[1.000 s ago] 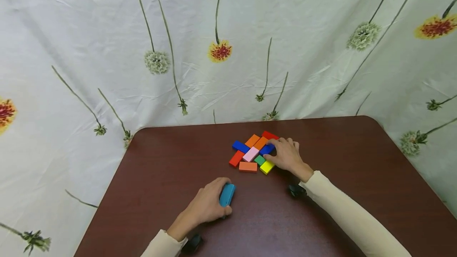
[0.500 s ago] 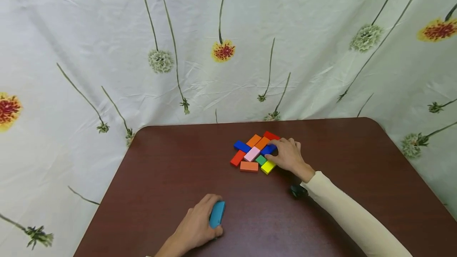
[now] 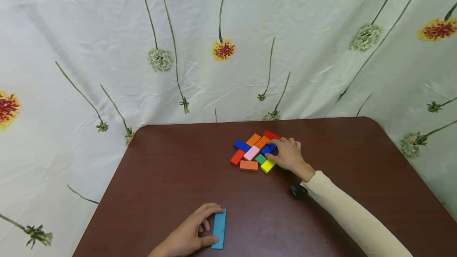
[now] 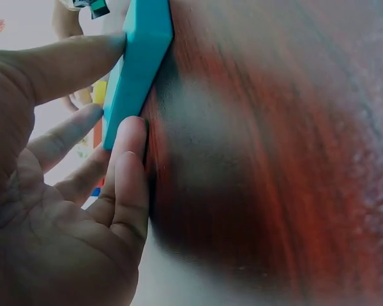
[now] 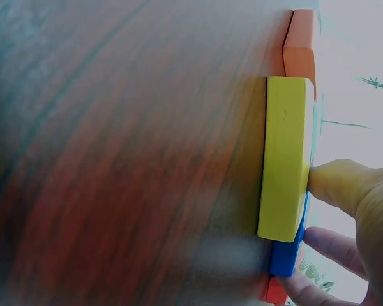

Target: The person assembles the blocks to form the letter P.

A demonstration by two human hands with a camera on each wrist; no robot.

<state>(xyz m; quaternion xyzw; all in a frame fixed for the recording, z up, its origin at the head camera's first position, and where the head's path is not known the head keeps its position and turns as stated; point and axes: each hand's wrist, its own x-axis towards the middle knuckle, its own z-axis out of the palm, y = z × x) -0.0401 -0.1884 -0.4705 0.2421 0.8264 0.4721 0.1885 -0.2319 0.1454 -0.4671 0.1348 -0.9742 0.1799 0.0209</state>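
Observation:
A light blue block (image 3: pixel 219 229) lies flat on the dark table near its front. My left hand (image 3: pixel 191 231) is at the block's left side, thumb and index fingertip touching it at its near and far parts; the left wrist view shows the other fingers loosely bent beside the block (image 4: pixel 137 70). My right hand (image 3: pixel 287 154) rests at the right of a group of flat coloured blocks, its thumb at the yellow block (image 5: pixel 284 159) and fingertips touching the blue block (image 5: pixel 287 255). The hand partly covers that blue block (image 3: pixel 268 148) in the head view.
The group also has orange, red, green and another blue block (image 3: pixel 242 145), with a pink block (image 3: pixel 251 153) in its middle. A salmon block (image 3: pixel 248 165) lies at its front. Behind the table (image 3: pixel 171 169) hangs a white flowered cloth (image 3: pixel 192 19).
The left hand has drawn the light blue block toward the table's front, and the block has gone from tilted in the grip to flat on the table. The right hand has stayed in place.

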